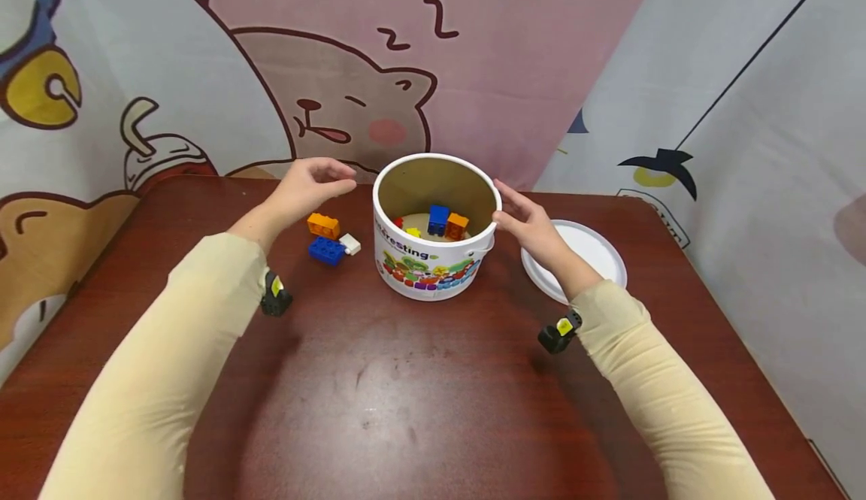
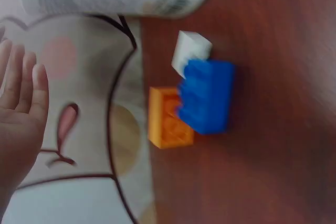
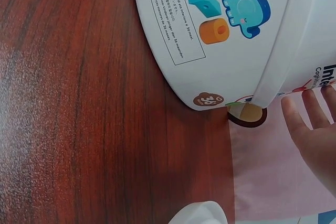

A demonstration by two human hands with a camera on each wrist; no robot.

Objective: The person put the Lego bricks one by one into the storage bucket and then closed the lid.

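Head view: white bucket (image 1: 426, 271), touched on one side

Upright on the counter (image 1: 406, 395), the bucket contains bricks (image 1: 438, 219). The left hand (image 1: 307, 188), relaxed and empty, is apart from it; the right hand (image 1: 534, 233), fingers extended, appears to touch its rim without grasping. Steadying probably calls for light, opposed fingertip pressure, avoiding the blue brick (image 1: 327, 250) alongside.

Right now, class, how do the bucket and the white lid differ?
The bucket stands upright with deep walls; the lid lies flat. The bucket holds blocks; none show on the lid. The bucket's outside is printed; the lid's visible face is plain. Both look mostly white and rest on the table.
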